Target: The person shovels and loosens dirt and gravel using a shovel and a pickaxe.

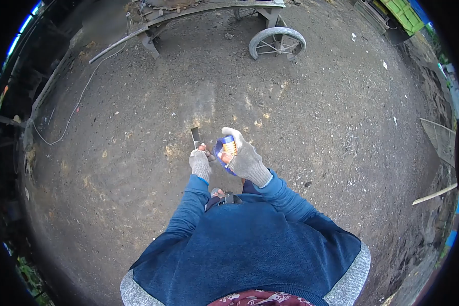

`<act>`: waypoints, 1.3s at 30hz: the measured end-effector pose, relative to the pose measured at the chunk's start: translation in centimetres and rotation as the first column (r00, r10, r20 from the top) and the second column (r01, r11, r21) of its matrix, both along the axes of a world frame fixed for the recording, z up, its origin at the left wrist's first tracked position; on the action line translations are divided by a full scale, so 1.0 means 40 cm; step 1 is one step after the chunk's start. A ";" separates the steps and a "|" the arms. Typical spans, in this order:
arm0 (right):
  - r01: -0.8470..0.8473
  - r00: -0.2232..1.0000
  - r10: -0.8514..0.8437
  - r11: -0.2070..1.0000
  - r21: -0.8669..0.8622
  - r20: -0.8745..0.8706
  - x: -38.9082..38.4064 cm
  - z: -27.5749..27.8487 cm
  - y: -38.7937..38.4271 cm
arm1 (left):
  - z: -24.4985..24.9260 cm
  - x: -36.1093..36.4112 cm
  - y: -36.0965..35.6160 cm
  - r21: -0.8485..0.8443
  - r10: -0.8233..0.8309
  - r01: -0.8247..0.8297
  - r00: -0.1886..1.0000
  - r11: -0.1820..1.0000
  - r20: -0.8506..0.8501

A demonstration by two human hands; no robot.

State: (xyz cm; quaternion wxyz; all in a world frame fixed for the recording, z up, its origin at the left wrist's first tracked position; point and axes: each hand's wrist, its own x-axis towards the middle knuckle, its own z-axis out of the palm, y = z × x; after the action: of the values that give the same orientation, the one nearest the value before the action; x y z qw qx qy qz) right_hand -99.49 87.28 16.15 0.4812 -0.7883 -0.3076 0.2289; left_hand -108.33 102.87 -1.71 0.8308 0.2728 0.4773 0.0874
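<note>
Left fingers (203, 147) pinching flat blade-like piece (195, 135); right fingers (226, 157) curled round blue-and-orange object (229, 145).

ground (352, 168): grey-brown, gritty | far side: cart (209, 7) with spoked wheel (279, 50) | upper right: yellow-green panel (404, 15) | daylight

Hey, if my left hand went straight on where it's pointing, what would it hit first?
Probably the ground, if it points downward: beyond the flat tool in your left hand, no object stands close ahead. One view leaves depth unclear.
</note>
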 end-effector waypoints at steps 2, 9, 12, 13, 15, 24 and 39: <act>-0.007 0.996 0.008 1.000 0.011 -0.094 0.089 -0.005 0.003 | -0.075 0.083 0.001 -0.230 0.019 -0.059 0.984 0.971 -0.174; 0.016 0.986 -0.008 0.999 0.044 -0.166 0.399 -0.071 -0.051 | -0.158 0.392 -0.031 -0.422 0.086 -0.064 0.996 0.904 0.033; 0.041 0.988 -0.032 0.998 0.055 -0.148 0.468 -0.051 -0.083 | -0.302 0.451 -0.022 -0.298 0.010 -0.002 1.000 0.954 0.026; 0.077 0.988 -0.067 0.995 0.069 -0.136 0.480 -0.054 -0.091 | -0.161 0.486 -0.057 -0.248 -0.005 0.001 1.000 0.969 -0.017; 0.138 0.969 -0.121 0.988 0.066 -0.217 0.511 -0.017 -0.108 | -0.154 0.543 -0.049 -0.351 -0.026 0.036 0.999 0.936 0.031; 0.503 0.687 -0.285 0.850 0.155 -0.668 0.669 -0.018 -0.145 | -0.084 0.875 0.014 -0.398 -0.144 0.152 0.988 0.905 0.051; 0.769 0.462 -0.431 0.630 0.109 -0.775 0.914 -0.020 0.201 | -0.294 1.258 0.293 -0.444 -0.142 0.194 0.979 0.875 0.148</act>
State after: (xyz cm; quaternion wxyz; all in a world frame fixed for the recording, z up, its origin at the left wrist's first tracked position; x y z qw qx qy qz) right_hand -62.93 95.31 15.34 0.7741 -0.5665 0.1587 0.2337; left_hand -58.03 114.57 -13.48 0.9011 0.1053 0.4120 -0.0847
